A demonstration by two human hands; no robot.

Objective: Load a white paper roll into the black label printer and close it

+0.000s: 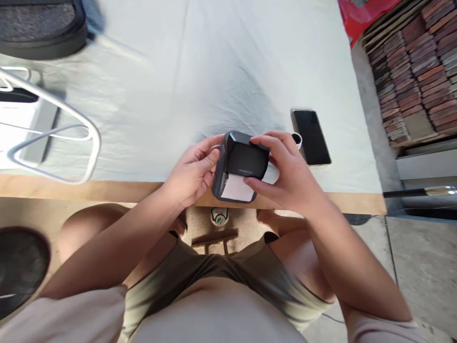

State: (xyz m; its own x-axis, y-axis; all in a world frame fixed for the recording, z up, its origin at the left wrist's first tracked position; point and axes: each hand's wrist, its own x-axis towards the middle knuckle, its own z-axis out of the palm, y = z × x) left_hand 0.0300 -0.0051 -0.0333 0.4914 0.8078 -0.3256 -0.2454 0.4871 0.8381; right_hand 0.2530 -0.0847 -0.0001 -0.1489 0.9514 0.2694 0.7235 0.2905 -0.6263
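A small dark grey box-shaped printer [242,162] with white paper [237,188] coming out of its near side is held over the table's front edge. My left hand [194,171] grips its left side. My right hand [285,169] wraps its right side, fingers over the top and thumb under the paper. A small white ring-shaped roll [297,139] peeks out just behind my right hand.
A black phone [311,136] lies on the pale cloth-covered table [200,76] to the right. A white wire frame [53,138] and a white device [21,128] sit at the left. A bottle [219,216] stands below the table. Bricks [417,66] are stacked at the right.
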